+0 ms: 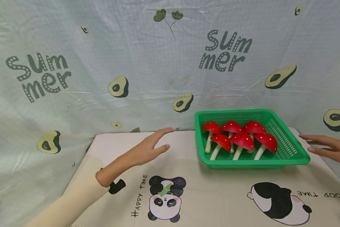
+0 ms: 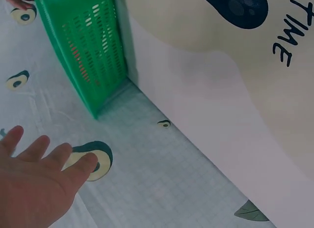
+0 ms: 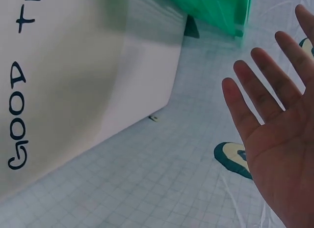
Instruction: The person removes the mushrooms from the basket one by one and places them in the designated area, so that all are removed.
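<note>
A green plastic basket (image 1: 296,154) with slotted walls stands at the back right of the table in the head view. Inside it lie several toy mushrooms (image 1: 242,141) with red, white-dotted caps and pale stems, in two rows. My left hand (image 1: 148,149) is held out to the left of the basket, fingers extended, apart from it and holding nothing. On the other side, my right hand (image 1: 332,148) reaches in from the right edge, close to the basket's right rim. Its fingers (image 3: 262,93) are straight and spread in the right wrist view, with nothing in the palm.
A pale cloth with panda prints (image 1: 165,201) covers the table (image 1: 215,195). Behind the basket hangs a light curtain (image 1: 147,63) printed with avocados and lettering. The table's back edge runs just below it. A black strap piece (image 1: 117,186) sits at my left wrist.
</note>
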Motion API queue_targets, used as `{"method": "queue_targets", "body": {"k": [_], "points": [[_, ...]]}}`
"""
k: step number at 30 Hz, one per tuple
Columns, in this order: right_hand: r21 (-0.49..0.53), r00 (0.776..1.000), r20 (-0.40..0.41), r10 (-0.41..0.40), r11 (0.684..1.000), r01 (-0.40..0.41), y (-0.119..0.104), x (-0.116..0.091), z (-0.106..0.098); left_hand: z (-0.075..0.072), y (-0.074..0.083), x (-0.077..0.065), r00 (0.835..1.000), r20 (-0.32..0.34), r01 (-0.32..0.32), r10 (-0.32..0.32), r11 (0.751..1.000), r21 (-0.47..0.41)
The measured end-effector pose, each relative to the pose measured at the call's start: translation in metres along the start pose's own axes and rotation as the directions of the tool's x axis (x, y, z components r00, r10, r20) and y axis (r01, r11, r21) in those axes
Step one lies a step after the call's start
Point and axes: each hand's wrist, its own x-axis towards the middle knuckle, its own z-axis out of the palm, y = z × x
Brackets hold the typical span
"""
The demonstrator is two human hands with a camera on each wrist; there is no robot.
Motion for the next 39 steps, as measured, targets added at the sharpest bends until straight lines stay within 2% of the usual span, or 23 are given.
{"method": "queue_targets", "body": {"k": [5,8,16,26,33,39], "points": [[-0.017,0.998,0.059,0.012,1.000,-0.011,-0.001,0.005,-0.004,0.001,0.007,0.010,0.999,0.043,-0.015,0.015,1.000,-0.010],[-0.014,0.998,0.064,0.002,1.000,-0.001,0.002,0.007,-0.003,0.002,0.012,0.017,0.997,0.068,-0.027,0.029,0.999,-0.029],[0.015,0.996,0.080,-0.036,0.999,0.035,0.013,0.017,0.001,0.008,0.024,0.042,0.990,0.138,-0.001,0.012,0.997,-0.078],[0.140,0.992,0.122,-0.036,0.990,0.019,0.028,0.025,0.008,0.011,0.041,0.071,0.980,0.193,-0.009,0.036,0.991,-0.136],[0.240,0.982,0.181,-0.054,0.971,0.009,0.037,0.029,0.013,0.012,0.052,0.081,0.974,0.215,-0.032,0.065,0.988,-0.154],[0.355,0.972,0.214,-0.094,0.935,0.012,0.050,0.037,0.019,0.016,0.054,0.084,0.972,0.232,-0.010,0.047,0.987,-0.158]]}}
